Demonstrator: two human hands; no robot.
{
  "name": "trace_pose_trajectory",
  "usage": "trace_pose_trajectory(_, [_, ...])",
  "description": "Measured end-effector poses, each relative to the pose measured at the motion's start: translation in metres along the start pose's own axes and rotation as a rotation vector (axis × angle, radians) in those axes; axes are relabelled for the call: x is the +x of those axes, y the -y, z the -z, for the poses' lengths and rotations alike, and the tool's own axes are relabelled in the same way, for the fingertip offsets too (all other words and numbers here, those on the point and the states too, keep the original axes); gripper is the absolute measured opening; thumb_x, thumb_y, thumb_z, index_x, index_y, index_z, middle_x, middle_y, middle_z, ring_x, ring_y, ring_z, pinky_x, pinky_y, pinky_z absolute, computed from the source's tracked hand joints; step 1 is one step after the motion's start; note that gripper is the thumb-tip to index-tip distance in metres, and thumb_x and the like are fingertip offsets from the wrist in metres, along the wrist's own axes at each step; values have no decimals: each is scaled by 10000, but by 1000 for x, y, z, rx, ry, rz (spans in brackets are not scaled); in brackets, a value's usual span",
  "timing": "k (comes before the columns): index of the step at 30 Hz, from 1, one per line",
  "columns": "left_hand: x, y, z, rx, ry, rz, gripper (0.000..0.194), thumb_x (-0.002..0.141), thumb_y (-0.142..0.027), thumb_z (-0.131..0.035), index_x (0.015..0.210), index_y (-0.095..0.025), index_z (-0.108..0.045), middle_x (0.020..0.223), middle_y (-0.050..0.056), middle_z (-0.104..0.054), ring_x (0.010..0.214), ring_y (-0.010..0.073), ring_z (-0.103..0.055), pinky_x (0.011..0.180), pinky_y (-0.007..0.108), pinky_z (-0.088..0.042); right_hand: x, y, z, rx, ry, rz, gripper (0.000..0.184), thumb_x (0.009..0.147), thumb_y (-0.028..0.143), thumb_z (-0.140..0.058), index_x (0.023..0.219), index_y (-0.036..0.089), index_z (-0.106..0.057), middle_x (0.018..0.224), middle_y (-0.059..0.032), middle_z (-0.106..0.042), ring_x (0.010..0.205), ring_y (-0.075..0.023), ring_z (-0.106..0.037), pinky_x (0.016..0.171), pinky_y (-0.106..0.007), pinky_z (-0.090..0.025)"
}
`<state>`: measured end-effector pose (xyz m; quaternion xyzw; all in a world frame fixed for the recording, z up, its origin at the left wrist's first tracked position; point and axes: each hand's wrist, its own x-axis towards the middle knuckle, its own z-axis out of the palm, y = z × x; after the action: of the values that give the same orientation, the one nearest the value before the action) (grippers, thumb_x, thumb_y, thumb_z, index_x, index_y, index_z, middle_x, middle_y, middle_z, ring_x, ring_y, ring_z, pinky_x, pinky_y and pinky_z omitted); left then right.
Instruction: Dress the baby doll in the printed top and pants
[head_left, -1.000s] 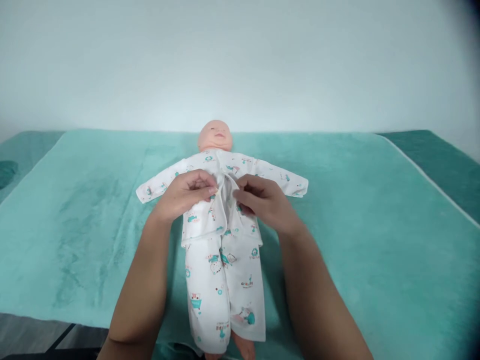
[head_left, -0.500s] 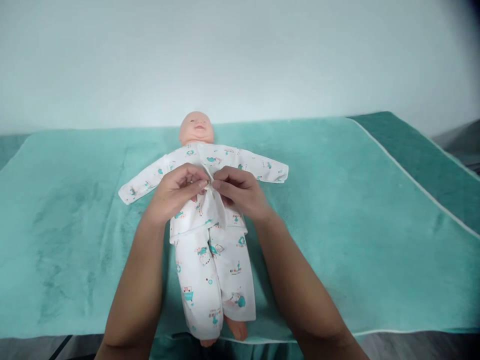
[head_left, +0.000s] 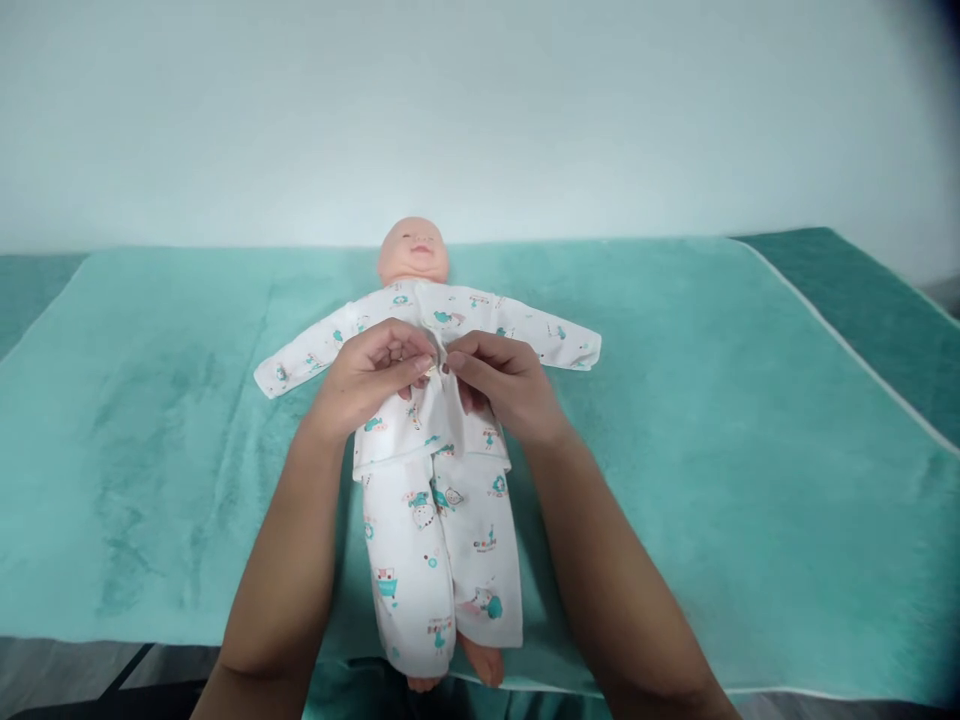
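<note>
A baby doll [head_left: 414, 250] lies face up on a teal towel [head_left: 675, 420], head towards the wall. It wears a white printed shirt [head_left: 487, 325] and matching trousers [head_left: 439, 560]. My left hand [head_left: 371, 378] and my right hand [head_left: 501, 385] meet over the doll's chest. Both pinch the shirt's front edges together at the middle, fingertips almost touching. The doll's sleeves stretch out to either side, and its bare feet [head_left: 484, 662] stick out near the towel's front edge.
The towel covers a darker teal surface [head_left: 862, 290] that shows at the right and far left. A pale wall [head_left: 480, 110] rises behind. The floor [head_left: 67, 680] and a dark table leg show at the lower left.
My hands have closed the gap between the shirt's two front edges and now pinch them together. The view has shifted slightly; the doll has stayed put on the towel.
</note>
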<state>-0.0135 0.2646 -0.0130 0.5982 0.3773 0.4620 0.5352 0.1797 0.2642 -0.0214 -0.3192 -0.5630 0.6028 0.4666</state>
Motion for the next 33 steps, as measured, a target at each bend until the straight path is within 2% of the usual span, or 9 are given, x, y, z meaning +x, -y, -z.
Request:
trace_pose_trajectory(6, [1,4,2,-39,28,-32,195,844,-345,-796,935,-193,-714,772,0,-676,651,92,-636,532,172,-505,0,2,-2,2,5,9,356,877,494,-758,728,192,-643,562,49,-528,464,-71,-446,428,-220,-316])
trace_pose_trajectory(19, [1,4,2,-17,28,-39,179,834,-324,-808,905,-192,-712,762,-2,-677,633,90,-632,532,185,-511,-1,-1,3,-97,68,-1,343,945,487,-696,778,188,-665,564,35,-590,486,-81,-483,460,-223,-377])
trace_pose_trajectory(24, [1,5,1,-8,31,-43,160,836,-310,-805,898,-194,-714,740,-5,-678,656,99,-637,538,188,-505,-1,-1,3,-28,70,-11,351,975,486,-648,787,190,-640,581,24,-607,495,-92,-532,446,-221,-402])
trace_pose_trajectory(28, [1,4,1,-7,35,-39,143,874,-325,-768,925,-203,-715,735,-9,-677,651,97,-642,531,186,-498,-1,-1,5,-37,108,-20,222,938,411,-709,931,212,-611,604,45,-611,495,-101,-539,450,-225,-424])
trace_pose_trajectory(33, [0,3,0,7,25,-43,161,865,-330,-774,956,-213,-712,781,-8,-696,649,95,-632,550,202,-498,-3,0,6,-88,143,-27,244,872,299,-781,988,241,-574,654,66,-557,555,-102,-509,477,-222,-392])
